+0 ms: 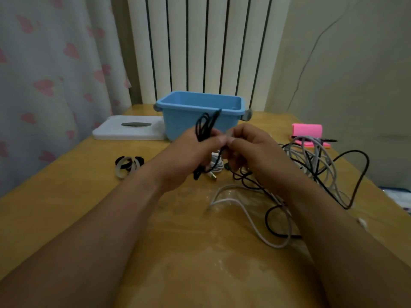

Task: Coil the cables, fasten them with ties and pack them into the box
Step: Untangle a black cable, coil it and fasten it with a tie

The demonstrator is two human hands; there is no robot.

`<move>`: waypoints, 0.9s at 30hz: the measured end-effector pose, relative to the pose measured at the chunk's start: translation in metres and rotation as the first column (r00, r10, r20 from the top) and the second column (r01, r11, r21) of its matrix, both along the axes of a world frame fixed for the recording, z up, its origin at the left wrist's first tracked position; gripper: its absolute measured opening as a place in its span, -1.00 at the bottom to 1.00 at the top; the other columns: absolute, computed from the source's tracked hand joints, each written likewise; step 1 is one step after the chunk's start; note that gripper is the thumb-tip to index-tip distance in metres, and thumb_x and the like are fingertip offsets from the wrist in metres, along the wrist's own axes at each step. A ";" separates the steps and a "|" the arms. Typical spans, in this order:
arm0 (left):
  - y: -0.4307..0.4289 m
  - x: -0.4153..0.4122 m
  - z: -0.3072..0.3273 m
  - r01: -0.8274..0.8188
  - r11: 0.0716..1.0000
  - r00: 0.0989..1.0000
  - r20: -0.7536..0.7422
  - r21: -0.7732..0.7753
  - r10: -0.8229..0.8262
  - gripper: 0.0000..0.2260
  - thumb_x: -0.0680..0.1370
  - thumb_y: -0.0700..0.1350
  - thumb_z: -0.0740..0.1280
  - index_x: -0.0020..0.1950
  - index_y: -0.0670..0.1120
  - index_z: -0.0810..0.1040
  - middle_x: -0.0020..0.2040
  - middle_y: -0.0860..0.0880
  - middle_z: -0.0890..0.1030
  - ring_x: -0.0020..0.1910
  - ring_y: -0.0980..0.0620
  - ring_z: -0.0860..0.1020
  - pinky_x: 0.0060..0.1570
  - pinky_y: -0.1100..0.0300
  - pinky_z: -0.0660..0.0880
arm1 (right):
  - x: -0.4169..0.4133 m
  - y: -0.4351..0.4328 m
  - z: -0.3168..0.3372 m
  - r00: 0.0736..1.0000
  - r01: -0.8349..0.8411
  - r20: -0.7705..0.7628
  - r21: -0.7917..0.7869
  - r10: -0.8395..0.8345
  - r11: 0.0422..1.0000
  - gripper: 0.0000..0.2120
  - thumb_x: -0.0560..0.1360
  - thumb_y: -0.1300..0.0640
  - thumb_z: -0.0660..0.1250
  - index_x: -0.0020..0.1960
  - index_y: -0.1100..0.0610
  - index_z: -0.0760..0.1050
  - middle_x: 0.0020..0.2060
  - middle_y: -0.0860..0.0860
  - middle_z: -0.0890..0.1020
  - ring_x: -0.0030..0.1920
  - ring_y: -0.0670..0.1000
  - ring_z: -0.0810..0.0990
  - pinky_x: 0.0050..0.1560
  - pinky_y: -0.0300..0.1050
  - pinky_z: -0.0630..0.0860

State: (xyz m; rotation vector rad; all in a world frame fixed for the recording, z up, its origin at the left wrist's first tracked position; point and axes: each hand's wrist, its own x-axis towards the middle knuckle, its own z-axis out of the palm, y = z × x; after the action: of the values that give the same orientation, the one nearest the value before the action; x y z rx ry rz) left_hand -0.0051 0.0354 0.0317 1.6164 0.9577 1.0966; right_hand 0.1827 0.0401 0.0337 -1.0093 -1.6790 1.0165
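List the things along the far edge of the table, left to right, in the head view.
white tissue box → blue box → pink block

A wooden desk (178, 252) with a glossy yellowish top stands against a tall white radiator (200, 45) of upright ribs with dark gaps between them. On the left hangs a pale curtain (44, 85) printed with pink hearts. On the right is a plain cream wall (360, 85), crossed by a thin dark line (311, 54). The light is dim.
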 end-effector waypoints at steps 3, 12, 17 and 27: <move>-0.008 0.005 -0.001 0.094 0.995 0.973 -0.214 0.027 -0.086 -0.85 0.66 -0.25 0.35 0.13 0.00 0.61 -0.18 0.18 0.69 -0.19 0.25 0.61 -0.19 0.32 0.53 | 0.003 0.001 -0.001 0.999 -0.007 0.033 0.018 0.006 1.000 -0.89 0.67 0.26 0.32 0.14 0.30 0.53 -0.26 0.07 0.70 -0.27 0.06 0.63 -0.23 -0.08 0.60; -0.001 0.004 -0.005 -0.051 0.970 0.876 -0.456 0.238 0.158 -0.84 0.75 0.08 0.24 0.18 0.11 0.61 -0.05 0.19 0.68 -0.08 0.27 0.61 -0.01 0.05 0.58 | -0.009 0.000 -0.002 0.993 0.119 0.004 0.093 -0.120 0.988 -0.71 0.64 -0.23 0.31 0.23 -0.08 0.48 0.00 -0.01 0.67 -0.06 -0.06 0.70 -0.10 -0.05 0.65; -0.004 0.007 -0.009 -0.026 0.969 0.884 -0.447 0.244 0.136 -0.72 0.67 0.04 0.38 0.36 0.13 0.45 0.10 0.17 0.66 0.08 0.23 0.64 0.05 0.21 0.61 | -0.015 -0.005 -0.012 0.935 0.216 0.188 0.364 -0.299 0.906 -0.72 0.62 -0.19 0.38 0.05 0.03 0.50 -0.14 -0.08 0.64 -0.15 -0.19 0.62 -0.26 -0.38 0.49; -0.008 0.006 -0.008 0.011 0.960 0.902 -0.416 0.279 0.110 -0.62 0.67 -0.05 0.39 0.44 0.05 0.34 0.06 0.05 0.70 -0.02 0.18 0.67 -0.03 0.19 0.64 | -0.012 -0.005 -0.011 0.948 0.182 0.178 0.376 -0.263 0.909 -0.82 0.67 0.00 0.34 -0.07 0.04 0.58 -0.24 -0.03 0.65 -0.23 -0.06 0.62 -0.30 -0.21 0.49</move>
State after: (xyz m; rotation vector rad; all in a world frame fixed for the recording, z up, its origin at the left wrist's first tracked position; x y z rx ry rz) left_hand 0.0014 0.0271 0.0239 2.1329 1.1735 0.9550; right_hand 0.1706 0.0350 0.0228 -1.0716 -1.7982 0.4357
